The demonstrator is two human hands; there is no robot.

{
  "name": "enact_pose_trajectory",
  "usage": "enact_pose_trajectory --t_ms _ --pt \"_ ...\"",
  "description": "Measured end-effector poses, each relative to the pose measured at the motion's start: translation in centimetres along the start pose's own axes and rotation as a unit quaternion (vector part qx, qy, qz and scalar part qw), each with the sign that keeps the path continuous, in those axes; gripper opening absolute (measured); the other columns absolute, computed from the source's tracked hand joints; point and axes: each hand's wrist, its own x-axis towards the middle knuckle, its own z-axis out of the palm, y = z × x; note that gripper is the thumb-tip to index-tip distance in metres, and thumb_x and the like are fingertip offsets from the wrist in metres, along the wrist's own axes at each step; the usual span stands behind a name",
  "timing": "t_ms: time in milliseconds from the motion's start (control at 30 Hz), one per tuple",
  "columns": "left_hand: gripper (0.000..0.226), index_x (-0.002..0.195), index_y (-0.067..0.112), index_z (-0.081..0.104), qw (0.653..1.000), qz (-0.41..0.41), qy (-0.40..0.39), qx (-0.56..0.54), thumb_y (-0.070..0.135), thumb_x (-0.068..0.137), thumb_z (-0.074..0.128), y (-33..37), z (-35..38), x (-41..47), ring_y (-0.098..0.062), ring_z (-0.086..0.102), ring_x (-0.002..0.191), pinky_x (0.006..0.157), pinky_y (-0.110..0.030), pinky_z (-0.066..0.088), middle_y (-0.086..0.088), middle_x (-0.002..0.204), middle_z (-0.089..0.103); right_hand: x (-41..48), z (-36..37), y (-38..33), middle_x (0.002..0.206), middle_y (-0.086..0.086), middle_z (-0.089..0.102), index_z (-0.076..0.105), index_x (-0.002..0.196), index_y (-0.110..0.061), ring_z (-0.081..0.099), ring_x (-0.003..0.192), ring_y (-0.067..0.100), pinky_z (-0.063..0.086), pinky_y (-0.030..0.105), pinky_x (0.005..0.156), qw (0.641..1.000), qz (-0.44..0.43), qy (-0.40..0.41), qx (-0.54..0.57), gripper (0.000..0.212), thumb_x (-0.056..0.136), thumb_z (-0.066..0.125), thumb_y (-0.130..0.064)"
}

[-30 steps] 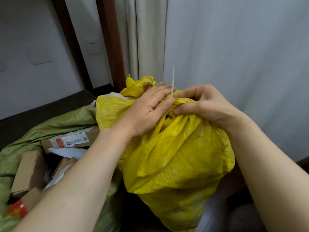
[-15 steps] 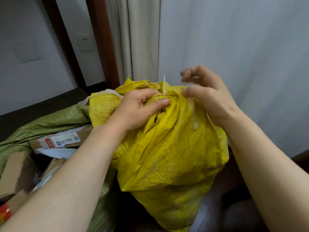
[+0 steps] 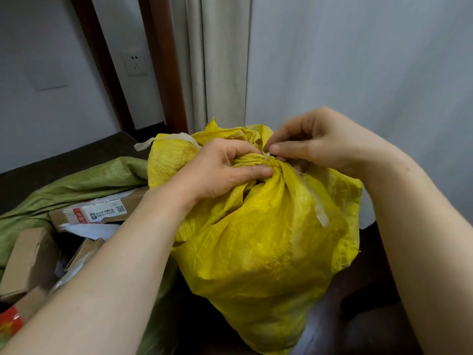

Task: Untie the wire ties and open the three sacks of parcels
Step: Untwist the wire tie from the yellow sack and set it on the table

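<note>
A full yellow woven sack stands in front of me, its neck gathered and bound by a thin white tie. My left hand clamps the bunched neck just below the tie, thumb lying across the fabric. My right hand pinches the tie at the neck between thumb and forefinger. To the left lies a green woven sack, open, with cardboard parcels showing inside.
A pale curtain and a dark wooden door frame stand behind the sack, a wall socket left of them. The floor is dark. Loose brown boxes and a red packet lie at lower left.
My right hand has come down from above the sack and now pinches the tie at the neck. The tie's upright tail no longer sticks up. My left hand keeps its hold.
</note>
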Motion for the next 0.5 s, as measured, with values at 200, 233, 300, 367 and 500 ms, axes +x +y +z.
enact_pose_trajectory --t_ms 200,233,300,367,500 --pt "0.047 0.102 0.015 0.072 0.917 0.183 0.197 0.296 0.046 0.068 0.074 0.2 0.3 -0.2 -0.024 0.054 0.103 0.092 -0.031 0.038 -0.005 0.104 0.065 0.5 -0.1 0.7 0.055 -0.004 0.064 0.068 0.076 -0.011 0.055 0.047 0.012 0.048 0.016 0.045 0.999 0.019 0.037 0.018 0.008 0.084 0.067 -0.008" --pt "0.040 0.098 0.015 0.073 0.886 0.204 0.250 0.333 0.043 0.070 0.074 0.6 0.8 -0.4 -0.025 0.053 0.100 0.089 -0.034 0.038 -0.006 0.102 0.065 0.5 0.0 0.9 0.052 -0.005 0.063 0.068 0.075 -0.011 0.054 0.044 0.009 0.047 0.015 0.043 0.998 0.020 0.045 0.029 0.009 0.084 0.067 -0.008" --pt "0.020 0.088 0.012 0.073 0.856 0.221 0.293 0.365 0.028 0.077 0.072 1.2 2.4 -1.1 -0.028 0.056 0.087 0.075 -0.039 0.046 -0.007 0.091 0.066 0.5 0.1 1.1 0.048 -0.008 0.062 0.067 0.075 -0.013 0.052 0.041 0.006 0.044 0.014 0.042 0.998 0.019 0.051 0.043 0.011 0.085 0.066 -0.009" --pt "0.011 0.086 0.010 0.073 0.874 0.193 0.289 0.340 0.018 0.082 0.068 1.3 3.7 -1.5 -0.028 0.062 0.077 0.063 -0.039 0.051 -0.008 0.083 0.066 0.5 0.3 1.2 0.048 -0.008 0.061 0.066 0.074 -0.015 0.051 0.043 0.007 0.044 0.014 0.043 0.997 0.018 0.054 0.044 0.013 0.085 0.066 -0.009" --pt "0.015 0.085 0.014 0.075 0.911 0.118 0.299 0.258 0.027 0.080 0.069 1.1 4.1 -1.3 -0.021 0.066 0.074 0.060 -0.035 0.052 -0.004 0.082 0.067 0.3 0.4 1.3 0.051 -0.008 0.059 0.065 0.072 -0.017 0.052 0.045 0.003 0.044 0.013 0.044 0.996 0.019 0.060 0.056 0.017 0.086 0.064 -0.008"
